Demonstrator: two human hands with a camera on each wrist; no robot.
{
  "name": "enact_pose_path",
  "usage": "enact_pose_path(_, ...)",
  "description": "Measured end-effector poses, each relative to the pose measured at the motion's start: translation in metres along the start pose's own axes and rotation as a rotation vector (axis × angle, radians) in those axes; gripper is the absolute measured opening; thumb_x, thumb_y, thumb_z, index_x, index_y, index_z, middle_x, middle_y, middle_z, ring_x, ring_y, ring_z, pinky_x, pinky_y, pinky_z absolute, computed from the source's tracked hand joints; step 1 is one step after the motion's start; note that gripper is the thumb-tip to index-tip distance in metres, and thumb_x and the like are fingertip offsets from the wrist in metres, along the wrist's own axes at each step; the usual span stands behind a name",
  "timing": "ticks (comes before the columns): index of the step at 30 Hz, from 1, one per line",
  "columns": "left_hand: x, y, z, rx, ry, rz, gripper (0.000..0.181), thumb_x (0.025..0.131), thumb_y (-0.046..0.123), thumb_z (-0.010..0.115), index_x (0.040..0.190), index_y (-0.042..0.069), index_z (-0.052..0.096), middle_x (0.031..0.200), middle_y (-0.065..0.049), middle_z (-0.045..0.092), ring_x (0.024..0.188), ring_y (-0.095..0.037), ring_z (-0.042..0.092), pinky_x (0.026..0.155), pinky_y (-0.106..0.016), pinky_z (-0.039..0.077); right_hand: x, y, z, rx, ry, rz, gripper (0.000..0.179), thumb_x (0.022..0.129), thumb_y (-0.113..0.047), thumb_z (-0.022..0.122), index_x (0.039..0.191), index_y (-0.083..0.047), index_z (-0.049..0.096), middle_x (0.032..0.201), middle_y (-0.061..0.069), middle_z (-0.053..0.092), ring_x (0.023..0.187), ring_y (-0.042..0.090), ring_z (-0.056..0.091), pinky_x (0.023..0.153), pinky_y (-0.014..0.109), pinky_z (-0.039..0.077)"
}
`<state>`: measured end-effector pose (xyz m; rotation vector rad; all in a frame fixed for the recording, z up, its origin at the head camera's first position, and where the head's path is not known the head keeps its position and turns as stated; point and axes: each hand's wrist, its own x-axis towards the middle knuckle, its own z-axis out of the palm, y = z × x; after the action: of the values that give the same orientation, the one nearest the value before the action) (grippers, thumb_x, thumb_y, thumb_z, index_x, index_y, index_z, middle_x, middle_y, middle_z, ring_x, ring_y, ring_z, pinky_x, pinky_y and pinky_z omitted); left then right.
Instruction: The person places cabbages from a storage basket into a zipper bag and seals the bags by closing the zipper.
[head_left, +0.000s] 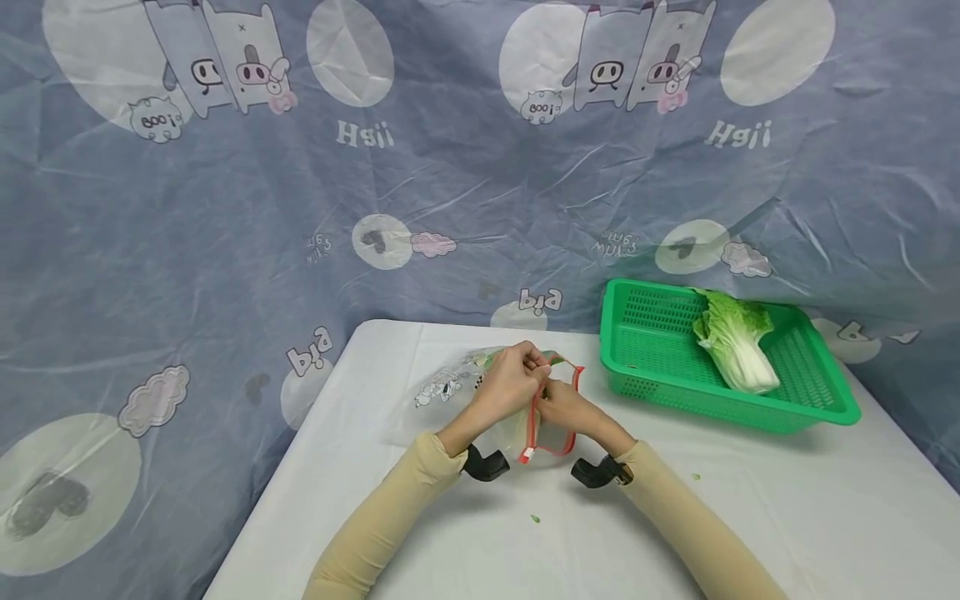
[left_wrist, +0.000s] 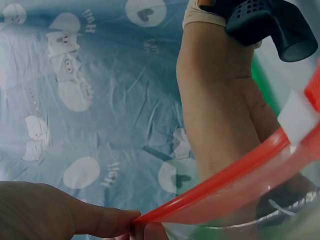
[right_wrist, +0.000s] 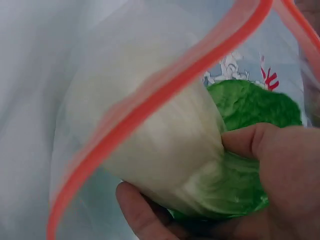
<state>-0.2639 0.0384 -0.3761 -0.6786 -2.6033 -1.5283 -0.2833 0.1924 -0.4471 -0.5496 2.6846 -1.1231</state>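
Head view: a clear plastic zip bag w/ printed cartoon figures (head_left: 442,390) lies on a white-covered table (head_left: 795,500), its red zip rim (head_left: 533,423) spread, w/ a small white slider (left_wrist: 298,119) at the near end. L hand (head_left: 508,379) pinches the rim btwn thumb & fingers; R hand (head_left: 567,407) reaches in thru the mouth. Per R wrist cam, it grasps a Chinese cabbage w/ thick white stalks & green leaves (right_wrist: 170,145), thumb one side, fingers the other. Cabbage is inside the bag, approx. behind the rim; can't tell if it's seated fully b/c plastic hazes it.

Step in hand looks like settling the cabbage in the bag. To do it well: keep the L pinch firm & the rim lifted so the mouth stays wide. Guide the cabbage lengthwise, not sideways, w/ light finger pressure, b/c leaves prob. bruise or tear easily. Tuck leaf edges well below the zip track, esp. nr the mouth, before R hand lets go; back out slowly so knuckles & wrist don't snag the rim. Don't tug the slider end; thin film could split.

Another cabbage, pale-stalked & leafy (head_left: 738,346), sits in a green plastic perforated basket (head_left: 675,392), apart from the bag.
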Motion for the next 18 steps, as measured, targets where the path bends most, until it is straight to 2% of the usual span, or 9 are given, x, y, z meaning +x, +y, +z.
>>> enact_pose_path(4, 0.001, -0.001, -0.001, 0.014, 0.019, 0.004, 0.005, 0.091, 0.012, 0.063, 0.087, 0.008, 0.064, 0.075, -0.001, 0.064, 0.066, -0.007, 0.057, 0.060, -0.019, 0.047, -0.005, -0.008, -0.002, 0.038, 0.037, 0.063, 0.031, 0.095, -0.028, 0.057, 0.103, 0.000, 0.066, 0.088, 0.010, 0.072, 0.074, 0.016, 0.068, 0.063, 0.026, 0.052)
enact_pose_path(7, 0.003, -0.002, -0.005, 0.002, 0.038, 0.001, 0.006, 0.091, 0.012, 0.063, 0.088, 0.008, 0.065, 0.075, -0.001, 0.064, 0.065, -0.008, 0.058, 0.061, -0.020, 0.047, -0.014, -0.018, -0.011, 0.012, 0.064, 0.051, 0.028, 0.092, -0.028, 0.062, 0.096, -0.001, 0.069, 0.082, 0.011, 0.073, 0.073, 0.019, 0.070, 0.061, 0.026, 0.052)
enact_pose_path(11, 0.004, -0.003, -0.010, -0.011, 0.049, -0.005, 0.005, 0.092, 0.012, 0.062, 0.088, 0.009, 0.065, 0.073, -0.001, 0.064, 0.064, -0.007, 0.058, 0.059, -0.021, 0.047, -0.026, -0.027, -0.027, 0.034, 0.123, 0.064, 0.027, 0.092, -0.027, 0.065, 0.088, -0.001, 0.070, 0.076, 0.013, 0.072, 0.071, 0.024, 0.072, 0.061, 0.030, 0.057)
enact_pose_path(13, 0.004, -0.003, -0.011, -0.006, 0.048, -0.006, 0.005, 0.092, 0.012, 0.063, 0.088, 0.009, 0.065, 0.073, 0.000, 0.064, 0.064, -0.007, 0.059, 0.058, -0.021, 0.047, -0.030, -0.028, -0.035, 0.062, 0.169, 0.092, 0.027, 0.091, -0.025, 0.067, 0.085, 0.001, 0.068, 0.072, 0.014, 0.070, 0.065, 0.024, 0.071, 0.060, 0.032, 0.058)
enact_pose_path(18, 0.003, -0.002, -0.012, -0.003, 0.038, -0.011, 0.006, 0.092, 0.012, 0.063, 0.087, 0.010, 0.065, 0.071, 0.000, 0.064, 0.064, -0.008, 0.059, 0.058, -0.022, 0.047, -0.034, -0.023, -0.047, -0.002, 0.340, 0.143, 0.024, 0.089, -0.021, 0.069, 0.082, -0.001, 0.058, 0.064, 0.014, 0.065, 0.047, 0.018, 0.063, 0.050, 0.036, 0.055)
